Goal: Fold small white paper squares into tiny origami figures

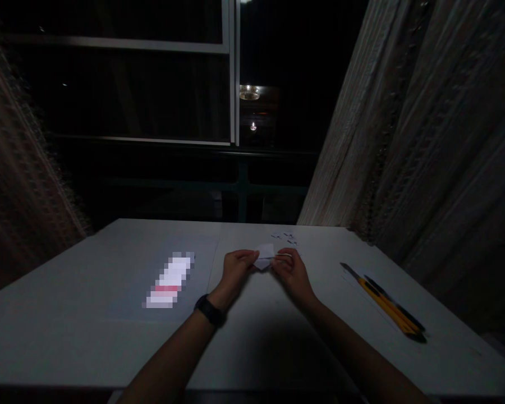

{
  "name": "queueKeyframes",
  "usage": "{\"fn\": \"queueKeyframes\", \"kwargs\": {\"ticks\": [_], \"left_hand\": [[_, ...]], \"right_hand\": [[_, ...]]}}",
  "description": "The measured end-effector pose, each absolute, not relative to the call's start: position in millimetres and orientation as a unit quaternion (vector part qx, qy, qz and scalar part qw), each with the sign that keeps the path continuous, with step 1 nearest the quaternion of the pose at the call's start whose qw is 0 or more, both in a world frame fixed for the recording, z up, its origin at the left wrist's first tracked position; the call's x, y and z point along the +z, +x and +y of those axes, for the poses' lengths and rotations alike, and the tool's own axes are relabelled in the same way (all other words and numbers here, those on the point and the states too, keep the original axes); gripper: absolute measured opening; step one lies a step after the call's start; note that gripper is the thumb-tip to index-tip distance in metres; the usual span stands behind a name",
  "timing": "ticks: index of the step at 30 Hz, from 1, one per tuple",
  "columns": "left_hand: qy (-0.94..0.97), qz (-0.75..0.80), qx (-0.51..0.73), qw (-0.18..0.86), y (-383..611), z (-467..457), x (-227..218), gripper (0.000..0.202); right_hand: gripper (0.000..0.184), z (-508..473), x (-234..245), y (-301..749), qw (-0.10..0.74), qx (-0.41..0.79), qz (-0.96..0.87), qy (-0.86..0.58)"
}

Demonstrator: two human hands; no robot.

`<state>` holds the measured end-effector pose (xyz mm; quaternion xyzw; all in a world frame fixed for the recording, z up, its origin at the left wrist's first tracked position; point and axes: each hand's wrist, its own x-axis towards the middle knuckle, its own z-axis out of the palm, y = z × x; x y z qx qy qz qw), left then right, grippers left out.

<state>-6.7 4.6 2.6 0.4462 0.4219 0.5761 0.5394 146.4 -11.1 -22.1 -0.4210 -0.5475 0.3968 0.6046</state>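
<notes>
Between both hands, above the middle of the white table (252, 342), is a small piece of folded white paper (265, 253). My left hand (238, 268) pinches its left side between thumb and fingers; a dark watch (209, 310) is on that wrist. My right hand (292, 274) has its fingers closed on the paper's right edge. Just beyond the hands, several small paper pieces with dark marks (288, 238) lie on the table.
A lit, blurred-out phone-like screen (168, 283) lies on a pale sheet (204, 269) at left. At right are a yellow utility knife (382, 303) and a dark pen (398, 306). Curtains (345, 129) hang either side of a dark window (126, 90) behind the table.
</notes>
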Motion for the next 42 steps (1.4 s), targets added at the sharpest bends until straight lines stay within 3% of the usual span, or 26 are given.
{"fn": "queueKeyframes", "kwargs": {"ticks": [8,19,24,28,34,42], "left_hand": [[0.413,0.372,0.532,0.639,-5.6,3.6,-3.7,0.031],[0.412,0.385,0.520,0.642,-7.4,2.4,5.0,0.038],[0.465,0.369,0.529,0.607,-7.9,5.8,-1.0,0.034],[0.491,0.381,0.545,0.563,-8.7,8.8,-4.2,0.033],[0.516,0.389,0.534,0.545,-8.6,10.1,-4.5,0.040],[0.529,0.348,0.531,0.563,-3.0,3.5,2.7,0.047]], "right_hand": [[0.035,-12.0,-22.0,141.7,0.600,0.390,-0.564,-0.413],[0.013,-13.3,-20.6,144.7,0.563,0.337,-0.600,-0.457],[0.009,-17.2,-16.6,145.8,0.549,0.232,-0.673,-0.438],[0.012,-19.4,-13.3,149.7,0.555,0.189,-0.695,-0.416],[0.023,-18.8,-9.0,157.6,0.584,0.236,-0.652,-0.421],[0.036,-19.9,-6.5,151.3,0.548,0.323,-0.650,-0.416]]}}
